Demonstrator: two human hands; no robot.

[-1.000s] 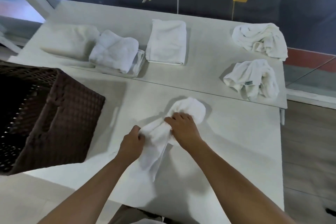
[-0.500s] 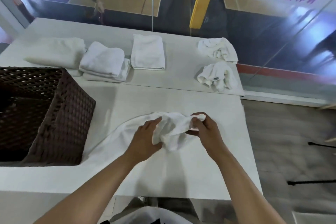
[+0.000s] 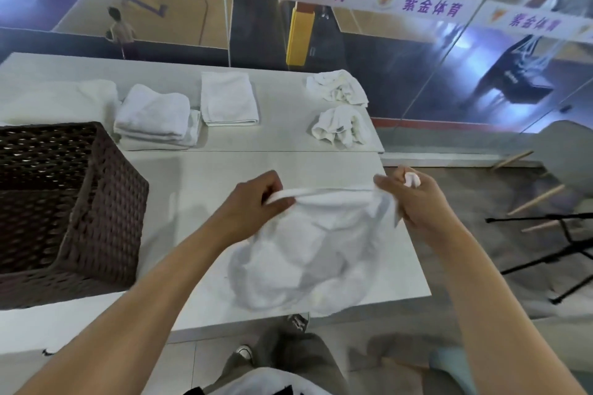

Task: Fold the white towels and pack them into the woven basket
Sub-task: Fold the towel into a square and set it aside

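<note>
Lifted off the surface [image 3: 199, 176] since half a second ago, the towel [image 3: 308, 247] now hangs at frame centre, its top edge stretched between my left hand [image 3: 256, 202] and right hand [image 3: 414, 199], both pinching it. Folding has yet to begin; the woven basket [image 3: 96, 202] waits at left.
</note>
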